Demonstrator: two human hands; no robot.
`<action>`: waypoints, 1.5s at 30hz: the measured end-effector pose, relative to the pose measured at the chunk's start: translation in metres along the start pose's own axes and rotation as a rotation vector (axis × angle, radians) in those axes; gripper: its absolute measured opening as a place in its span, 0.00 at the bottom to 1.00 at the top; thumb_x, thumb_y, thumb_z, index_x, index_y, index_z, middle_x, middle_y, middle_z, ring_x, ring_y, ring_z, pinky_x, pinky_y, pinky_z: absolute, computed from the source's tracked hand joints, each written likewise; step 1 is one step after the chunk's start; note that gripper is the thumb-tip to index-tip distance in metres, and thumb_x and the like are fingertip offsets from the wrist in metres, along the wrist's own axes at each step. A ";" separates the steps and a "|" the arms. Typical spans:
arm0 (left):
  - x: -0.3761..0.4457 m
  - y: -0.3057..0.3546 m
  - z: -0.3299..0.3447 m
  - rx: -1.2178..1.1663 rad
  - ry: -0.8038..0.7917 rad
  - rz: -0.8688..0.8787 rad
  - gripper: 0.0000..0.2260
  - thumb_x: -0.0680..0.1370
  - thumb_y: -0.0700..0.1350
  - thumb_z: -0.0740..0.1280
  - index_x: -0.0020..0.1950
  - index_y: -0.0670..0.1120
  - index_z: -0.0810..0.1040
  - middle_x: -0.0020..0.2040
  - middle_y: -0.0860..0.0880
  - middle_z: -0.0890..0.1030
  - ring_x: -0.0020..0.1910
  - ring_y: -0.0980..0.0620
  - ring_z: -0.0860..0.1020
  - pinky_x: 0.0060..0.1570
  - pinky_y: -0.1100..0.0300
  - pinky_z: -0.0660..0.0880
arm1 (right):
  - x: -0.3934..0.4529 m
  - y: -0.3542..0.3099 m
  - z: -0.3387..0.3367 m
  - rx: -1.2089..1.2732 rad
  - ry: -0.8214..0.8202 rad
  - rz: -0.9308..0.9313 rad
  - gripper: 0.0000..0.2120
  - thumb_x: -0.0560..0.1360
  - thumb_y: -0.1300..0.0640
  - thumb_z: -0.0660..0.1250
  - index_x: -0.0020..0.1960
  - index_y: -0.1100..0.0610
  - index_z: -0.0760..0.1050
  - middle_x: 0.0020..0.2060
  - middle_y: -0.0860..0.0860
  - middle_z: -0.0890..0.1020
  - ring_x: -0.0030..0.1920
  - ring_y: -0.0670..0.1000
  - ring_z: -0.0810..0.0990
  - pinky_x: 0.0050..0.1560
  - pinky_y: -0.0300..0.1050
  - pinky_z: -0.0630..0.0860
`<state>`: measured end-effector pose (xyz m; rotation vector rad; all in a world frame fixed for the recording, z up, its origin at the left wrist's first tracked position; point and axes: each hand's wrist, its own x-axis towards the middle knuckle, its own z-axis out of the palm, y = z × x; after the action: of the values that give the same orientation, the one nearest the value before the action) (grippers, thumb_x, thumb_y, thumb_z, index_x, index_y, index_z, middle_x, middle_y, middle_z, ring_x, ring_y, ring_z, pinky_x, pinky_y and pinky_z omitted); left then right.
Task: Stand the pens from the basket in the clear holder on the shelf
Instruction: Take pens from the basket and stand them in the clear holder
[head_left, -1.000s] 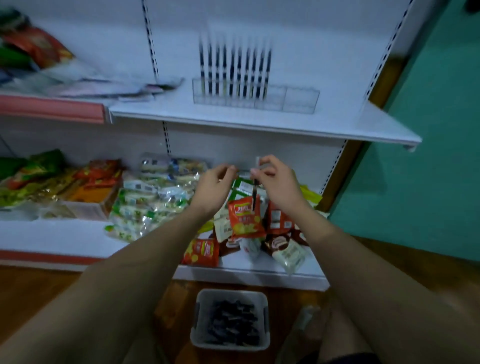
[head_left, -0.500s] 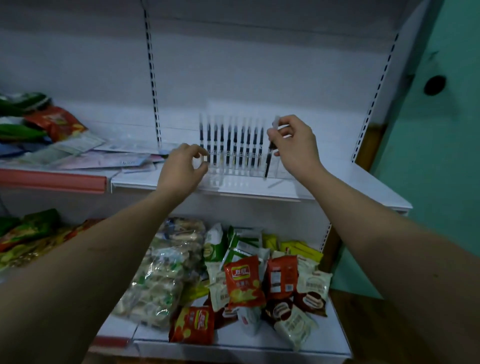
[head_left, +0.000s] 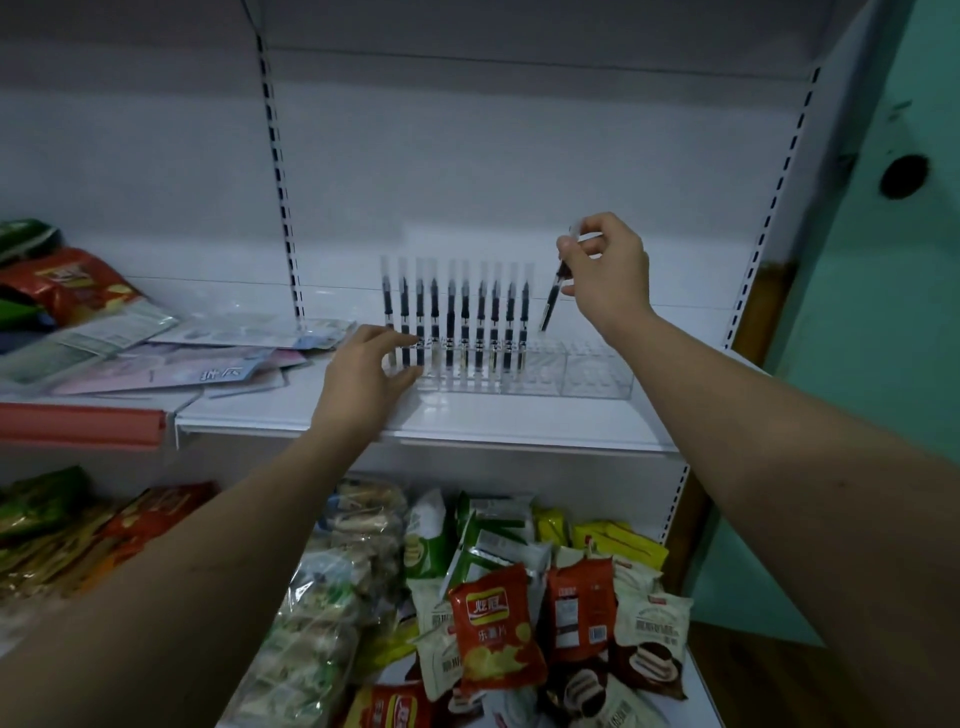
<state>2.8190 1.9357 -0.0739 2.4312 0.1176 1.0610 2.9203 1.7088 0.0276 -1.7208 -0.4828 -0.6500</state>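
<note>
Nearest the camera, on the lower shelf, lies a heap of crinkly snack packets (head_left: 493, 623) in red, green and white wrappers, which have no part in the job. The basket named in the task is out of view.

Above them, on the white metal shelf (head_left: 519, 421), the left hand (head_left: 363, 371) rests at the left end of the long clear plastic holder (head_left: 571, 371); its fingers and thumb seem to curl round that end, as if to steady it, though how firmly it grips is hard to tell. A row of about ten slim black-barrelled pens with clear caps (head_left: 452, 317) already stands upright in the left half of the holder, while the slots on the right look empty.

The right hand (head_left: 605, 270) is higher and farther right, pinching one more black pen (head_left: 553, 296) near its top between thumb and fingertips. The pen hangs tilted, its lower tip just above the holder and just beside the last standing pen, not yet in a slot.

So the step in hand appears to be insertion of this pen. The next move calls for bringing it upright, lining its tip over the first free slot right of the row, and lowering it without knocking its neighbour.

Farther left lie flat glossy packets (head_left: 171, 358).
</note>
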 end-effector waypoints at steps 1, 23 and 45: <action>0.000 0.000 0.001 -0.005 0.006 0.000 0.15 0.74 0.46 0.73 0.61 0.49 0.81 0.61 0.47 0.77 0.59 0.48 0.76 0.58 0.60 0.68 | 0.001 0.001 0.002 -0.002 -0.006 0.008 0.04 0.77 0.56 0.67 0.52 0.54 0.74 0.42 0.54 0.81 0.43 0.57 0.83 0.46 0.59 0.81; -0.005 0.002 -0.001 -0.039 0.013 -0.029 0.15 0.76 0.45 0.71 0.63 0.49 0.80 0.64 0.48 0.77 0.62 0.49 0.74 0.59 0.61 0.66 | -0.022 0.018 0.011 -0.247 -0.229 0.128 0.03 0.78 0.59 0.67 0.49 0.57 0.73 0.42 0.57 0.84 0.45 0.56 0.83 0.48 0.49 0.77; -0.145 0.062 -0.012 -0.352 -0.009 -0.075 0.17 0.82 0.52 0.58 0.70 0.52 0.72 0.70 0.53 0.72 0.69 0.55 0.68 0.69 0.50 0.67 | -0.227 -0.008 -0.016 -0.440 -0.544 -0.042 0.24 0.82 0.44 0.56 0.74 0.53 0.64 0.71 0.50 0.69 0.71 0.51 0.66 0.71 0.49 0.65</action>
<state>2.7030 1.8476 -0.1354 2.0988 0.0166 0.9487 2.7399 1.6998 -0.1112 -2.3239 -0.7973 -0.3183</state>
